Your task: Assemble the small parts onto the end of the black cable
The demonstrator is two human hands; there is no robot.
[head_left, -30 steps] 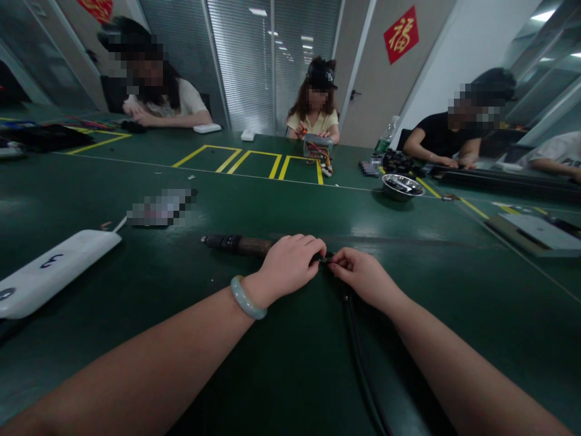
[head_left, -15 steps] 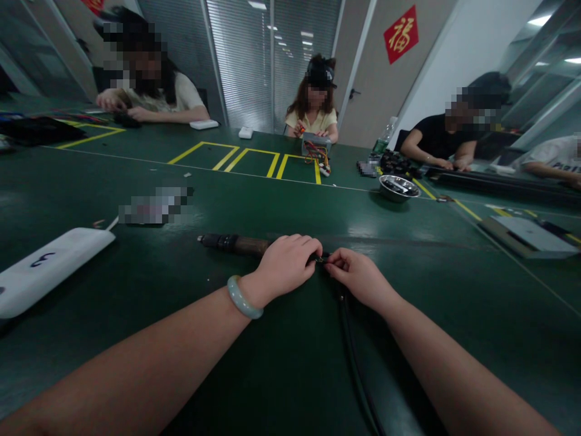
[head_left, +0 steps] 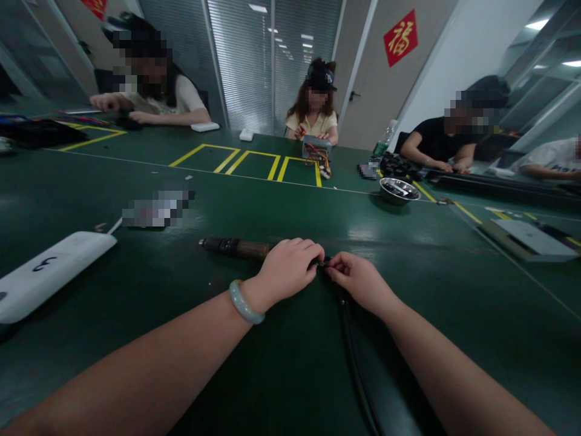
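Note:
A dark cylindrical electric screwdriver [head_left: 236, 247] lies flat on the green table [head_left: 290, 206], its tip pointing left. My left hand [head_left: 288, 266], with a pale jade bangle on the wrist, is closed around the tool's rear end. My right hand [head_left: 358, 280] pinches a small connector where the black cable [head_left: 356, 357] meets the tool. The cable runs from there down toward me. The joint itself is mostly hidden by my fingers.
A white flat box [head_left: 49, 274] lies at the left. A metal bowl [head_left: 399, 189] stands at the right beyond my hands. Yellow tape rectangles [head_left: 254, 162] mark the far table. Several people sit working at the far and right sides; a grey tray [head_left: 529, 237] lies right.
Both hands stay on the tool and its cable joint. The view has shifted slightly; the hands have barely moved.

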